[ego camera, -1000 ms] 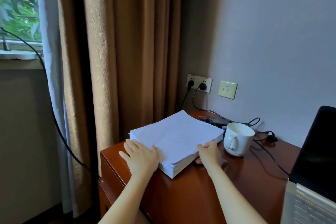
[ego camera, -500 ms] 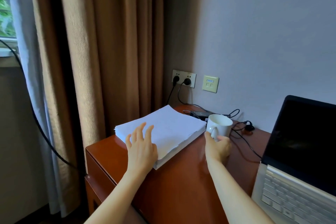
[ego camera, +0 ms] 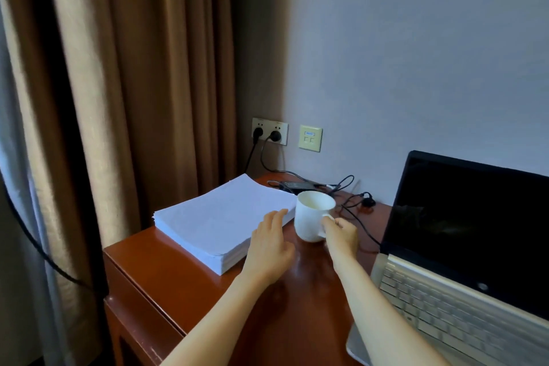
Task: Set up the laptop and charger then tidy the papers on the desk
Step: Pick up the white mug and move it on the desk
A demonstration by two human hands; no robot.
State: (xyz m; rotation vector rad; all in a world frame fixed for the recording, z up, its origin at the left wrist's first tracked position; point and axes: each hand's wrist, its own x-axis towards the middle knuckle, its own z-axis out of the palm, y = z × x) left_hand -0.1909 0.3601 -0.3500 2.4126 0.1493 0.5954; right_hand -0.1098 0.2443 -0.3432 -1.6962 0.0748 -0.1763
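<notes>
A thick stack of white papers [ego camera: 225, 217] lies squared at the desk's back left corner. My left hand [ego camera: 270, 246] hovers just off its near right edge, fingers apart and holding nothing. My right hand [ego camera: 341, 235] grips the handle of a white mug [ego camera: 312, 214], which is tipped slightly beside the stack. The open laptop [ego camera: 463, 249], dark-screened with a silver keyboard, stands at the right. Behind the mug sits the black charger brick [ego camera: 300, 185], its cable [ego camera: 359, 226] running to the laptop and its plug in the wall socket [ego camera: 269, 131].
The reddish wooden desk [ego camera: 166, 270] ends at its left edge beside a brown curtain [ego camera: 133, 83]. A second wall plate [ego camera: 310, 138] sits right of the socket. A dark cable [ego camera: 35, 244] hangs down at the far left.
My left hand has come off the paper stack and moved right. My right hand left the stack, reached the mug and closed on its handle. The view has swung right.
</notes>
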